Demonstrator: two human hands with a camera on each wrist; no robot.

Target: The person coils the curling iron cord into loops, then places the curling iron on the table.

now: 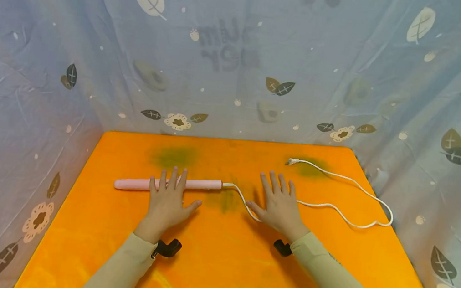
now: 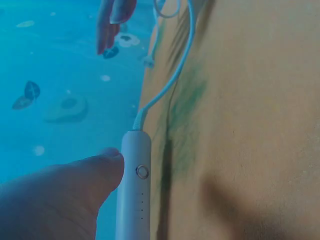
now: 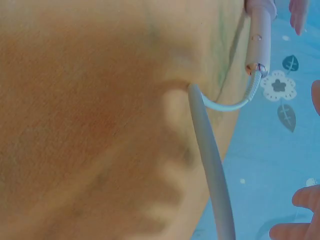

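Observation:
A pink hair iron (image 1: 204, 184) lies sideways on the orange table, its rounded tip to the left. My left hand (image 1: 166, 204) is spread over its middle, fingers straight, hiding that stretch. In the left wrist view, the thumb (image 2: 75, 185) lies beside the handle (image 2: 134, 195), which carries a round button and a row of small dots. A white cord (image 1: 239, 193) leaves the handle's right end and runs under my right hand (image 1: 280, 208), which is spread with nothing in its grasp. The right wrist view shows the cord (image 3: 212, 155) passing close to the camera.
Beyond the right hand, the cord loops toward the right edge and back to a white plug (image 1: 292, 162) near the far edge. Patterned curtains (image 1: 234, 103) stand around the orange table (image 1: 220, 262). Greenish stains (image 1: 173, 157) mark its surface.

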